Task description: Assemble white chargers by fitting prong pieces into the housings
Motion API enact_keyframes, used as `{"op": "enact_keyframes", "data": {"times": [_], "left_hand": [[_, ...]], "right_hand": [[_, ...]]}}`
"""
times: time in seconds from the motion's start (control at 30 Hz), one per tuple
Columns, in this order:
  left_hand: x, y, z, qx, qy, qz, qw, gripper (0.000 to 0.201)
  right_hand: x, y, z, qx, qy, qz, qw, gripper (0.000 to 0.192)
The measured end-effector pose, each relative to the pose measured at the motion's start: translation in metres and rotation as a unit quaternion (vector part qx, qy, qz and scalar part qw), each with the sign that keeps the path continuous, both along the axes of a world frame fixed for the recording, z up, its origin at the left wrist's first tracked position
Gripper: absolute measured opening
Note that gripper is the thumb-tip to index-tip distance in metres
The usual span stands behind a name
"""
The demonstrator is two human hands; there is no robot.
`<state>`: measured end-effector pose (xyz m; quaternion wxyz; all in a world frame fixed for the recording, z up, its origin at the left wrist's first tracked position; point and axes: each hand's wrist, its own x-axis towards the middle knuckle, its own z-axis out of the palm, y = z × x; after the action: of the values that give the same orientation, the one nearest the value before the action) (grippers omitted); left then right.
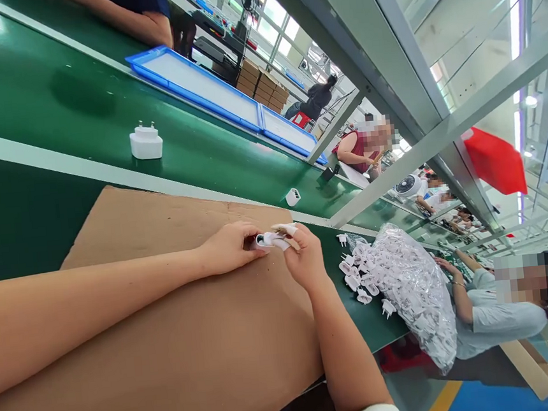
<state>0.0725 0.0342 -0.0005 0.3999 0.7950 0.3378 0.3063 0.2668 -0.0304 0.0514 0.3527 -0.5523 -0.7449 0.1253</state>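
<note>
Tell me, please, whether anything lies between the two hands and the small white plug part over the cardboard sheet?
Nothing visible does: the left hand and right hand both already pinch the white plug part above the cardboard sheet.

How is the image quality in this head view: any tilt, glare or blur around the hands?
Head view: strongly tilted, the green conveyor belt running diagonally; windows and ceiling lights at upper right blown out; left hand and right hand sharp on the white charger part; bystanders' faces blurred; soft sheen on the belt.
</note>
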Motion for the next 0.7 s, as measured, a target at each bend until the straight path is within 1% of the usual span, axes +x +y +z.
{"op": "enact_keyframes", "data": {"times": [0.03,0.1,0.2,0.33,0.47,0.57,0.7], "left_hand": [[0.0,0.001,-0.001,0.0,-0.005,-0.003,1.0,0.042],[0.0,0.002,-0.003,0.004,-0.008,-0.004,1.0,0.04],[0.0,0.004,-0.006,0.003,-0.009,-0.001,1.0,0.039],[0.001,0.004,-0.006,0.0,-0.018,-0.004,1.0,0.038],[0.001,0.002,-0.005,-0.002,-0.021,-0.001,1.0,0.039],[0.0,0.003,-0.004,0.002,-0.018,0.0,1.0,0.04],[0.001,0.001,0.0,-0.003,-0.001,0.007,1.0,0.042]], "right_hand": [[-0.005,0.0,0.0,-0.001,-0.025,0.011,1.0,0.039],[-0.011,0.002,0.0,-0.007,-0.064,0.01,0.998,0.048],[-0.012,0.004,-0.003,-0.009,-0.097,0.006,0.995,0.053],[-0.01,0.006,-0.005,-0.006,-0.147,0.014,0.989,0.053],[-0.014,0.008,-0.002,-0.023,-0.193,-0.004,0.981,0.048],[-0.019,0.01,-0.001,-0.036,-0.191,-0.041,0.98,0.045],[-0.022,0.008,-0.01,-0.035,-0.121,-0.086,0.988,0.049]]}}
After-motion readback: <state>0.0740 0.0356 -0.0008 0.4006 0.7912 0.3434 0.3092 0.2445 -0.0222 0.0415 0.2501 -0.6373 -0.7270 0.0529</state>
